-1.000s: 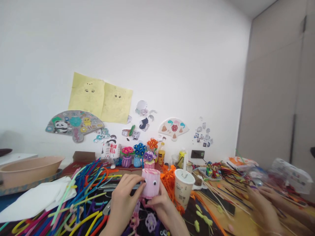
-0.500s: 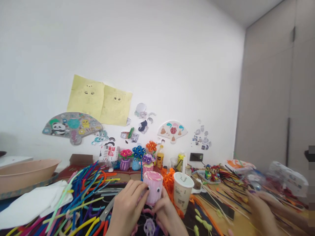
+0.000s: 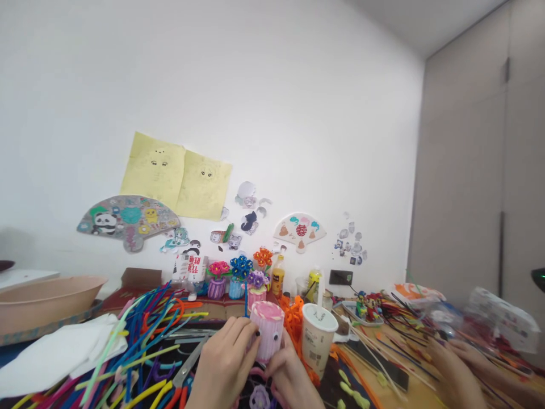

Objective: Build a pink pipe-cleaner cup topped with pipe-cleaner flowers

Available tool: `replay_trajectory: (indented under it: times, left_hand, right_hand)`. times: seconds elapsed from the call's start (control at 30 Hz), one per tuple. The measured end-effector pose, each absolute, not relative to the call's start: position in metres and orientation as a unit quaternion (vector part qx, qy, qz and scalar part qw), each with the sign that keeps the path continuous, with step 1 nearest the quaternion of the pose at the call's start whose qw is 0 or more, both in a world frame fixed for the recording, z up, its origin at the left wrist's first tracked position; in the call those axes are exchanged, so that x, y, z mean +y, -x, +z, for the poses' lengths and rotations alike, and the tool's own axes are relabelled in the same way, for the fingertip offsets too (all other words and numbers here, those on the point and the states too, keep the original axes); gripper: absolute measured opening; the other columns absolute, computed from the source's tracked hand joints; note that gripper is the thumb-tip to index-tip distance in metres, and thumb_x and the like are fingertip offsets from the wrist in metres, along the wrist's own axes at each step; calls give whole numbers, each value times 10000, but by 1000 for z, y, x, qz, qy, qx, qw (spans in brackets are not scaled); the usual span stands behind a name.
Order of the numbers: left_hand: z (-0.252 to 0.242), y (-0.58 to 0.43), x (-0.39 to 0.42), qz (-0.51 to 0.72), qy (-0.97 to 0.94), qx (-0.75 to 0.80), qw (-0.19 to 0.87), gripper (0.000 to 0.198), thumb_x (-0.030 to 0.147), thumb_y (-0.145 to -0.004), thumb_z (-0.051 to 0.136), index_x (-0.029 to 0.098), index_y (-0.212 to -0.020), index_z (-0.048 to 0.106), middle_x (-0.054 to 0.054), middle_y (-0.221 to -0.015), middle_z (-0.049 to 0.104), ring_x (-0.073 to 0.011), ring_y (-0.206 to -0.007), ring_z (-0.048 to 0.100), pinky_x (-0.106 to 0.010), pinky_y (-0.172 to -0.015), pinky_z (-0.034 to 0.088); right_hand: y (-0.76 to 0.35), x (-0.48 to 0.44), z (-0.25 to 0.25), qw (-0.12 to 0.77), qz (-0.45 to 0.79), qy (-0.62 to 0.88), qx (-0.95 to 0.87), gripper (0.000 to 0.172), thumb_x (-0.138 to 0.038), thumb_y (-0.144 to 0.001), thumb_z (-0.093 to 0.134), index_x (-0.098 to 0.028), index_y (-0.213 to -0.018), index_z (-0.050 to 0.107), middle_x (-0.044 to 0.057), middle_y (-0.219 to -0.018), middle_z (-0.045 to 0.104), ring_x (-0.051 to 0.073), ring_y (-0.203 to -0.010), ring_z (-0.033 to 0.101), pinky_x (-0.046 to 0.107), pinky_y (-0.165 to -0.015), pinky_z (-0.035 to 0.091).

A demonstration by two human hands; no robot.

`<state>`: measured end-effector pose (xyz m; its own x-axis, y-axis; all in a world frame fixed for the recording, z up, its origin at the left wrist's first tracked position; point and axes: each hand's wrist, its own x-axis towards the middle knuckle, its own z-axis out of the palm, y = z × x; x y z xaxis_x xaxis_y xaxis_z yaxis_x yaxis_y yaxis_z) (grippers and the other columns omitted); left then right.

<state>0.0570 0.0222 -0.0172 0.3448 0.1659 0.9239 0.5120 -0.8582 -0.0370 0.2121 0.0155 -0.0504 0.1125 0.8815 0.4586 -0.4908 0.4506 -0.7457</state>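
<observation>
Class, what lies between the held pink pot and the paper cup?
In the head view, orange strips show between the pink pot and the paper cup, with part of the right hand lower down.

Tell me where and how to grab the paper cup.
Grip the paper cup around its mid-wall, probably from the person's right: it stands upright and tapers downward, its straw sticks up from the lid, and the orange strips and right hand crowd its left.
</observation>
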Motion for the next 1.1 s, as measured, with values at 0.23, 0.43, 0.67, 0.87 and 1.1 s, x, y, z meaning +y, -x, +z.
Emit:
replay_trajectory:
  times: [0.23, 0.43, 0.67, 0.87, 1.1]
  left_hand:
    - [-17, -57, 22, -531, 803, -210, 170, 127, 149, -905, 432, 196, -939, 545, -34, -856, 638, -180, -753, 618, -280, -659, 478]
    - [-16, -56, 21, -520, 808, -217, 171, 122, 145, -906, 426, 191, -940, 534, -38, -852, 635, -189, -759, 620, -289, -648, 492]
    - [-20, -57, 23, -499, 819, -233, 160, 123, 160, -913, 418, 192, -946, 532, -43, -865, 639, -202, -780, 627, -306, -654, 501]
    - [-24, -57, 26, -484, 823, -266, 133, 131, 187, -918, 406, 202, -939, 535, -32, -851, 646, -207, -781, 636, -310, -655, 495]
    - [-23, -52, 32, -443, 821, -354, 54, 90, 209, -882, 467, 201, -901, 555, -31, -859, 661, -198, -792, 653, -288, -656, 478]
  right_hand:
    - [-214, 18, -57, 707, 489, 217, -462, 303, -278, -911, 574, -167, -1191, 544, 83, -1198, 593, 224, -984, 627, 425, -818, 537]
    - [-211, 25, -68, 694, 502, 235, -459, 300, -280, -908, 578, -171, -1186, 549, 81, -1197, 594, 226, -989, 625, 423, -815, 538]
    - [-212, 35, -78, 693, 511, 251, -443, 303, -280, -906, 581, -170, -1188, 550, 82, -1202, 592, 226, -989, 625, 420, -811, 539]
    - [-209, 34, -85, 696, 516, 262, -425, 309, -244, -866, 625, -174, -1162, 571, 71, -1130, 627, 217, -934, 630, 380, -751, 547]
    - [-204, 18, -65, 645, 584, 255, -421, 764, 76, -448, 513, -211, -1153, 583, 8, -931, 693, 178, -818, 609, 235, -642, 460]
